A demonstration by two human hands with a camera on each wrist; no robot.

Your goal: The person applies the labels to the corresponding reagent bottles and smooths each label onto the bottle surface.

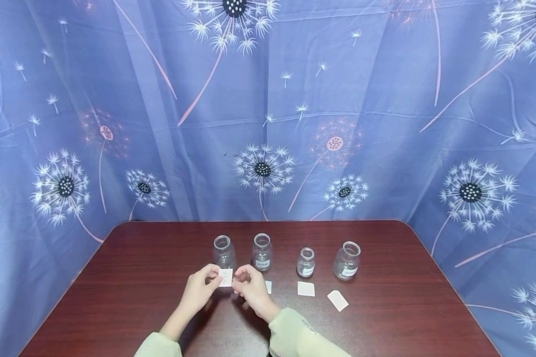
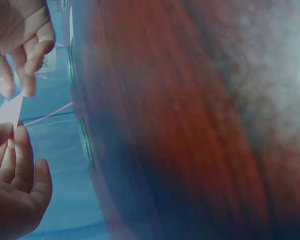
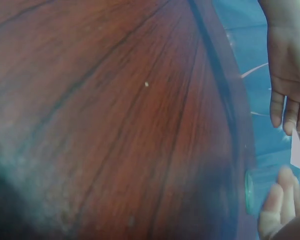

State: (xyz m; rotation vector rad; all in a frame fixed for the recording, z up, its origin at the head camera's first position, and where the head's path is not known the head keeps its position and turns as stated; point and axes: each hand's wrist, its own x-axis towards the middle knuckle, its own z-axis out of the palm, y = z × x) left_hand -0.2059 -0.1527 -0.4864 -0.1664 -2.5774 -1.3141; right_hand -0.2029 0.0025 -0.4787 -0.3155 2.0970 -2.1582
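Note:
Between thumb and finger my left hand [image 1: 200,288] pinches a small white paper label [image 1: 225,277] with faint dark print. It is held up in front of the leftmost glass jar [image 1: 222,248], hiding part of that jar's lower body. At the label's right edge are the fingertips of my right hand [image 1: 252,288], thumb and index close together; I cannot tell whether they grip it. In the left wrist view the right fingertips [image 2: 27,91] come right to a corner of the label [image 2: 11,110]. The right wrist view catches both hands at its right edge.
Three more open glass jars stand in a row: one [image 1: 262,250], a smaller one [image 1: 305,263] and another [image 1: 347,260], each with a white label. White paper pieces [image 1: 305,288] [image 1: 338,300] lie before them, one partly behind my right hand. Blue curtain [image 1: 268,99] backs the brown table [image 1: 116,287].

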